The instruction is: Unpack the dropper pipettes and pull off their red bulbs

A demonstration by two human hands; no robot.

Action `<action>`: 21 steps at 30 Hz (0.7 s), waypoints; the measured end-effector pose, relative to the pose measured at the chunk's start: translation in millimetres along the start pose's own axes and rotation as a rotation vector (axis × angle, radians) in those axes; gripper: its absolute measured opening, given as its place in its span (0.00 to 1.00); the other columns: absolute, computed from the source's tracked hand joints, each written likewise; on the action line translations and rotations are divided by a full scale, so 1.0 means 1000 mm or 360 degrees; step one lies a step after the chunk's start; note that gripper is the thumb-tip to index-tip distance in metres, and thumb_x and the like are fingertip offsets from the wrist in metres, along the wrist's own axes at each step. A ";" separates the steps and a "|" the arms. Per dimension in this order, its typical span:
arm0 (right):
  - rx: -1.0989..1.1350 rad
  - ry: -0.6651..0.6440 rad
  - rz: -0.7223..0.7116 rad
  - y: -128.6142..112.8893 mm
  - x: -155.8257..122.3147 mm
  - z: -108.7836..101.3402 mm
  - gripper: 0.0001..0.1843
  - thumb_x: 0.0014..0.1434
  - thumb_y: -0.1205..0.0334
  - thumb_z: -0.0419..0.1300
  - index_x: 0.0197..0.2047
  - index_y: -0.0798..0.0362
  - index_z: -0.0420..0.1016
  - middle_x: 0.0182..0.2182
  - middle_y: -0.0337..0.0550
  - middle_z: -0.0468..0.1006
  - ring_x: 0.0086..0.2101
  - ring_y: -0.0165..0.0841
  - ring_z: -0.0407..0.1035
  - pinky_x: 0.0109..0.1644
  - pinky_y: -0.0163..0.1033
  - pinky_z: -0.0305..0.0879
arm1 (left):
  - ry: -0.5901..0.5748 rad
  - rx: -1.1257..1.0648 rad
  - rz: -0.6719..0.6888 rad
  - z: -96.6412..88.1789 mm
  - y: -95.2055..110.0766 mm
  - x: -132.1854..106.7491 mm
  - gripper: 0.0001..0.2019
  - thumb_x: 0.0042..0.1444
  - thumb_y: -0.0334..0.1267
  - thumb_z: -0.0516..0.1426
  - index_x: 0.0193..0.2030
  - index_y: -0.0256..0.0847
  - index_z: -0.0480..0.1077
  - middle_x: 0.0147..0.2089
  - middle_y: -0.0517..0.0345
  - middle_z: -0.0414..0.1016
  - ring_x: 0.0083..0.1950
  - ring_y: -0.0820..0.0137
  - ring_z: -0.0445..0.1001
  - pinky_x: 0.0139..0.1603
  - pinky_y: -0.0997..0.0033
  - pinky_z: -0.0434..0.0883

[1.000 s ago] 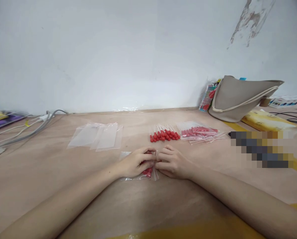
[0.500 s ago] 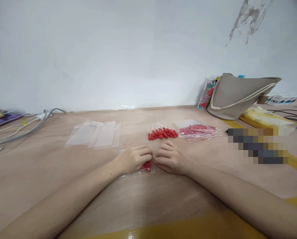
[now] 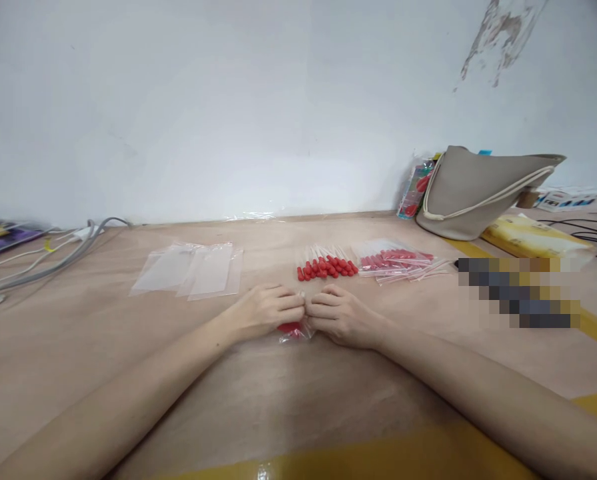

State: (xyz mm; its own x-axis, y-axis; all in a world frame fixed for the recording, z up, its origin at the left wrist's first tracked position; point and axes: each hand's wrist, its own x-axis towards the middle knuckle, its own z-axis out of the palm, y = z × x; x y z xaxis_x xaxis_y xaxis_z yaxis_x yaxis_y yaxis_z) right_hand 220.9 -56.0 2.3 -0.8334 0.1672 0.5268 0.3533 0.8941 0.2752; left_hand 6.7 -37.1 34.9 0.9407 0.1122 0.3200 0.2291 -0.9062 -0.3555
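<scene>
My left hand (image 3: pixel 264 313) and my right hand (image 3: pixel 343 316) meet over the middle of the table, fingers closed on a small clear plastic bag (image 3: pixel 295 336). Red pieces show through the bag under my left fingers; the rest of its contents is hidden. Just beyond my hands lies a loose pile of white sticks with red bulb-shaped tips (image 3: pixel 327 268). To its right, filled clear bags (image 3: pixel 396 259) with red-tipped sticks overlap in a heap. Flat clear bags (image 3: pixel 211 270) with nothing in them lie fanned out on the left.
A grey bag with a cord (image 3: pixel 478 190) leans at the back right by a printed packet (image 3: pixel 413 190). A yellow soft pack (image 3: pixel 538 243) and black cables (image 3: pixel 586 233) lie at far right. Grey cables (image 3: pixel 73 257) run along the left. A wall (image 3: pixel 278 113) closes the back.
My hands have drawn slightly closer together at the bag. Less of the bag shows left of my left hand, and its red contents have shifted slightly left.
</scene>
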 end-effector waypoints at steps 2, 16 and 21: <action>0.0085 -0.0012 0.0048 0.001 -0.002 -0.002 0.11 0.61 0.70 0.46 0.33 0.52 0.68 0.35 0.40 0.74 0.38 0.30 0.62 0.41 0.39 0.53 | 0.0085 0.0015 -0.0043 -0.009 -0.006 -0.003 0.12 0.63 0.31 0.43 0.37 0.38 0.67 0.42 0.54 0.75 0.39 0.71 0.72 0.40 0.72 0.66; 0.1155 0.0046 0.1356 -0.007 0.002 0.013 0.10 0.55 0.62 0.55 0.38 0.52 0.76 0.28 0.39 0.77 0.28 0.29 0.66 0.34 0.34 0.59 | 0.0017 -0.0717 -0.0788 -0.004 0.010 -0.033 0.21 0.59 0.40 0.51 0.59 0.41 0.53 0.53 0.49 0.68 0.52 0.65 0.68 0.51 0.65 0.66; 0.1073 -0.0075 0.1463 -0.007 0.011 0.017 0.07 0.53 0.63 0.57 0.31 0.53 0.76 0.22 0.36 0.73 0.25 0.27 0.63 0.30 0.32 0.55 | -0.0118 -0.0916 -0.1094 -0.005 0.023 -0.053 0.29 0.58 0.44 0.52 0.64 0.42 0.45 0.61 0.45 0.58 0.59 0.59 0.61 0.57 0.55 0.62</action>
State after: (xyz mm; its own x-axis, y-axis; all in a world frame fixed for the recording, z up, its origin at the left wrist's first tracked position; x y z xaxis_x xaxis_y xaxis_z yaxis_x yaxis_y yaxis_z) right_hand 201.5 -53.4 -7.6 -0.3975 0.8767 0.2709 0.5498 0.4639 -0.6946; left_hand -39.6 -66.0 14.5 0.6606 0.7129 0.2351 0.6055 -0.6912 0.3945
